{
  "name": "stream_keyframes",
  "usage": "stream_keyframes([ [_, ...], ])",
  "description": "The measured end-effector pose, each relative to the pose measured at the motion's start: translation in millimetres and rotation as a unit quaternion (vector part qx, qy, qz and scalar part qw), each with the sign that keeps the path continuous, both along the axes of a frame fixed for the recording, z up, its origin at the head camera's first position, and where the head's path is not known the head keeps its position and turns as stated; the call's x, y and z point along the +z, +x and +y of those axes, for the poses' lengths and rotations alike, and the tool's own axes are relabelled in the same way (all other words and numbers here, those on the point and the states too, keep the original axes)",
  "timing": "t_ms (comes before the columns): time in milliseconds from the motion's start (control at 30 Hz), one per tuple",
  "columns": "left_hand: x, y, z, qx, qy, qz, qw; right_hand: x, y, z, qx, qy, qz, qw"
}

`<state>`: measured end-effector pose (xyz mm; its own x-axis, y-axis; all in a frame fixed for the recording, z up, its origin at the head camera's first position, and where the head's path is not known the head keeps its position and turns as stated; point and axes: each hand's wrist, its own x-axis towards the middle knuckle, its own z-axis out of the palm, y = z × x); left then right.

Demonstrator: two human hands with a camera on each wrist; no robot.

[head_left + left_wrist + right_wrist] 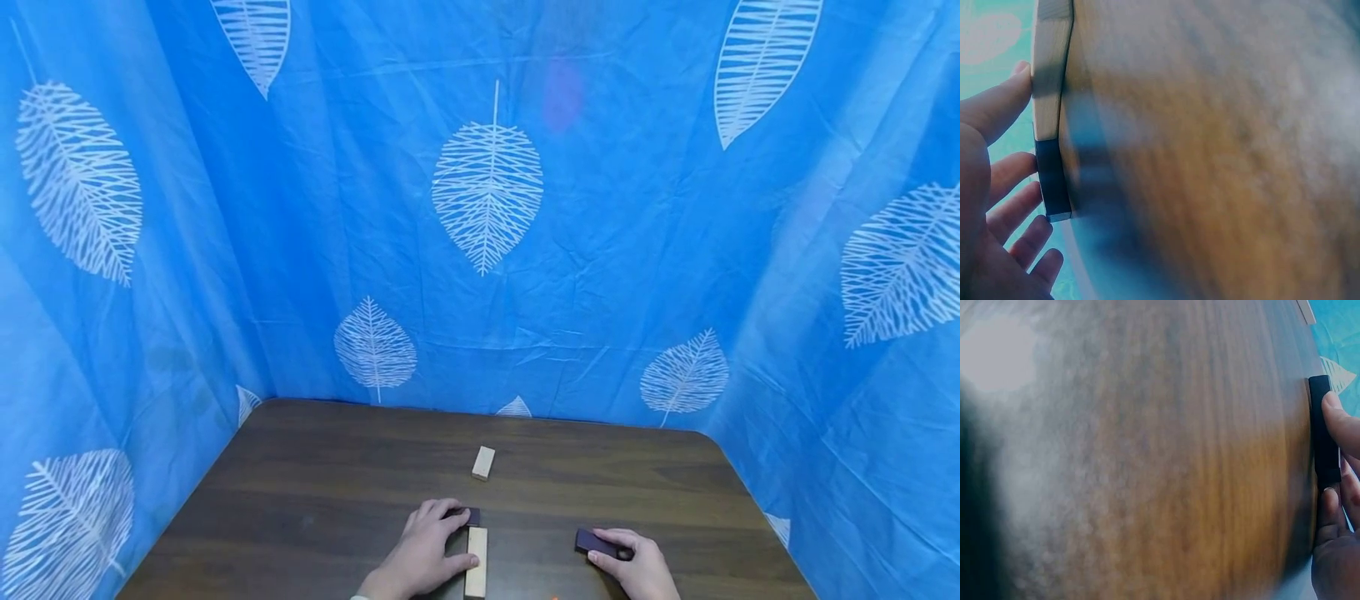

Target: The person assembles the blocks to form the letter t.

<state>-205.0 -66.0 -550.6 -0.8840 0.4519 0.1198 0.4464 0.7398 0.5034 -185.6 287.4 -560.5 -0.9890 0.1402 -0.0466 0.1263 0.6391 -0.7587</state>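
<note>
My left hand [426, 550] lies beside two wooden blocks set end to end. Its thumb touches the side of the pale block [477, 575], and its fingers reach the dark block [474, 517] just beyond. From the left wrist view, the fingers are spread loosely along the same side of the pale block [1049, 112] and the dark block [1054, 181]. On the right, my right hand [636, 565] pinches another dark block [591, 542] between thumb and fingers, low over or on the table; contact with the tabletop cannot be told. That dark block [1322, 425] appears edge-on in the right wrist view.
A separate pale block [483, 463] lies farther back on the brown wooden table [337, 467]. Blue curtains with white leaf prints [487, 200] enclose the table at the back and both sides. A small orange spot [555, 597] shows at the bottom edge.
</note>
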Motion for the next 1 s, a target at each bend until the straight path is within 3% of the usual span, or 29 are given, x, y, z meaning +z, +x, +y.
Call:
stream_keyframes([
  [333, -2.2, 6.5, 3.7, 0.003, -0.004, -0.007, 1.0, -0.7, 11.5, 4, 0.022, 0.032, 0.012, 0.9992],
  [633, 12.1, -3.8, 1.8, 0.008, -0.023, -0.007, 0.9997, 5.1, -0.8, 0, 0.031, 0.031, 0.04, 0.9982],
  [1000, 8.8, -1.5, 3.1, 0.006, -0.029, -0.021, 0.9993, 10.8, 2.0, -3, 0.029, 0.027, 0.041, 0.9984],
])
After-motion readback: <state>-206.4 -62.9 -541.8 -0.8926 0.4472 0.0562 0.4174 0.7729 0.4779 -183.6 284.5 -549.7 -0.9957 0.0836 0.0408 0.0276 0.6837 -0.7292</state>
